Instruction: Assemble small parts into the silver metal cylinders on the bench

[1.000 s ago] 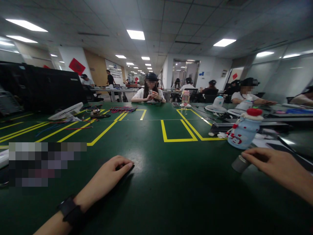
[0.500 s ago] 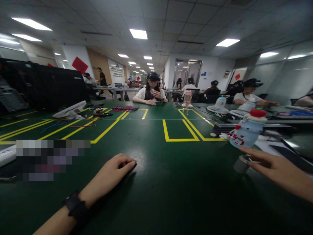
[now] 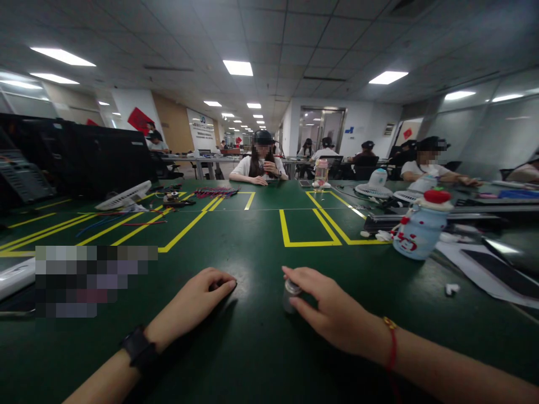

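A small grey cylindrical container (image 3: 290,298) is near the middle of the green table (image 3: 252,353), gripped between the thumb and fingers of my right hand (image 3: 326,303). To its left my left hand (image 3: 206,293) rests on the table with its fingers curled and the thumb near them; what lies under the fingertips, if anything, is too small to tell. A light blue bottle (image 3: 422,227) with a red top stands to the right, beyond my right hand.
Yellow tape lines (image 3: 311,244) mark the table. White earbuds (image 3: 452,289), papers (image 3: 467,261) and a dark phone (image 3: 499,272) lie at the right. Bundled wires (image 3: 215,192) lie at the back left. Opposite sits a person (image 3: 261,163) in a dark cap.
My right hand has moved left from beside the blue bottle to the middle, carrying the grey container. My left hand has stayed nearly in place. The view has shifted slightly.
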`<state>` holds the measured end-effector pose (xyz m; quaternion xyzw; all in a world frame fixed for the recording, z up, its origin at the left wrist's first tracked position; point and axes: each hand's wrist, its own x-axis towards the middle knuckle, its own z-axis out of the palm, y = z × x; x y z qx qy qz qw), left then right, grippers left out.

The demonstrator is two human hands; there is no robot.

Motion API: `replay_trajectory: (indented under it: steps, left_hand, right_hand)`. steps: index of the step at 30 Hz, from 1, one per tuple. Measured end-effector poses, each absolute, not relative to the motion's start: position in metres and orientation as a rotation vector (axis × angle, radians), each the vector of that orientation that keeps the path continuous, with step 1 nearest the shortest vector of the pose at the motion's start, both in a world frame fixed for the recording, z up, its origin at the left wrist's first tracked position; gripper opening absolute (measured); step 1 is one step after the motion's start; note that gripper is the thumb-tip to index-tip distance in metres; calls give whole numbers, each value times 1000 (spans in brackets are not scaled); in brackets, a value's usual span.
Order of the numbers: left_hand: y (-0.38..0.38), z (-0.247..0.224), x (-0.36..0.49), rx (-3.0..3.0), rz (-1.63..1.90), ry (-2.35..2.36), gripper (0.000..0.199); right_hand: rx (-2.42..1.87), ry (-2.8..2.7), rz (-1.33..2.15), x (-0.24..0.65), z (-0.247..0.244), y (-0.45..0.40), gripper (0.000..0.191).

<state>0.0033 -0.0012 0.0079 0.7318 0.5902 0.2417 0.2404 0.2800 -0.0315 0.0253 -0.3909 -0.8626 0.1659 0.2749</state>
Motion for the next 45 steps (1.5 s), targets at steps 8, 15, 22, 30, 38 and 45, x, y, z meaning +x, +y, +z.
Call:
replay_trajectory:
  steps: [8, 15, 22, 30, 38, 45]
  left_hand:
    - [-10, 25, 62, 2167, 821, 1310, 31]
    - [-13, 32, 75, 2103, 1042, 1322, 24]
    - [-11, 4, 57, 2203, 726, 1288, 19]
    - [-8, 2, 46, 2179, 658, 1229, 25]
    - [-1, 21, -2, 1863, 753, 1531, 42]
    - [2, 10, -12, 1777, 676, 1562, 48]
  right_hand:
    - [-1056, -2048, 637, 263, -9, -24, 70]
    - [-1112, -1973, 706, 265, -11, -20, 54]
    - [-1085, -2113, 537, 266, -12, -23, 55]
    - [-1077, -1859, 822, 282, 0, -23, 51]
    - [-918, -535, 1724, 366, 12, -16, 21]
    - [-929, -598, 1800, 362, 17, -21, 33]
